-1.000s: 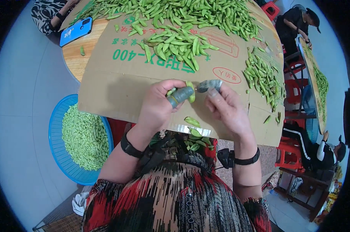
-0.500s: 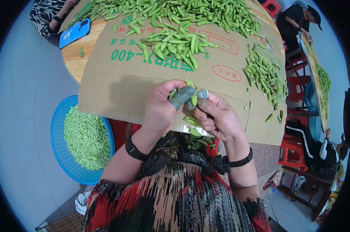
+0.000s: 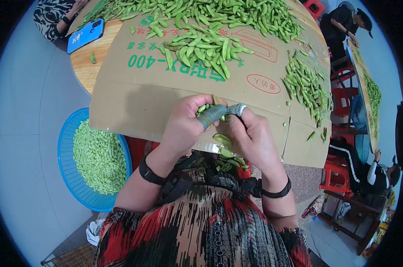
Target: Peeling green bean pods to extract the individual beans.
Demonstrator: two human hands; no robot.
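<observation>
Head feed, logged from my end. Room: pale tiled floor (image 3: pixel 26 111); at right a second bench (image 3: pixel 365 102) strewn with greens, a dark-clothed co-worker (image 3: pixel 338 26) at its far end, red stools (image 3: pixel 342 101) between it and mine. My bench (image 3: pixel 82 66): wood shows at left under a blue phone (image 3: pixel 86 35); flattened cardboard (image 3: pixel 128 109) covers much of the rest. Large pod heap (image 3: pixel 219 14) at the far side, small pod pile (image 3: pixel 201 50) just in front, another to the right. Blue basket (image 3: pixel 63 164) of shelled beans (image 3: pixel 97 160) sits left of the bench, lower down. Left hand (image 3: pixel 186 118) and right hand (image 3: pixel 257 140) meet over the cardboard's near edge. Left fingers: clenched on one green pod (image 3: pixel 215 99), more green in the palm. Right fingers: curled in, sheathed tip against the left finger sleeve (image 3: pixel 212 116); whether they pinch the pod I cannot tell. Key relation: pod between the hands, nearer the left, leftward of the right fingers; long axis roughly front to back, visible tip pointing away from the wearer.
</observation>
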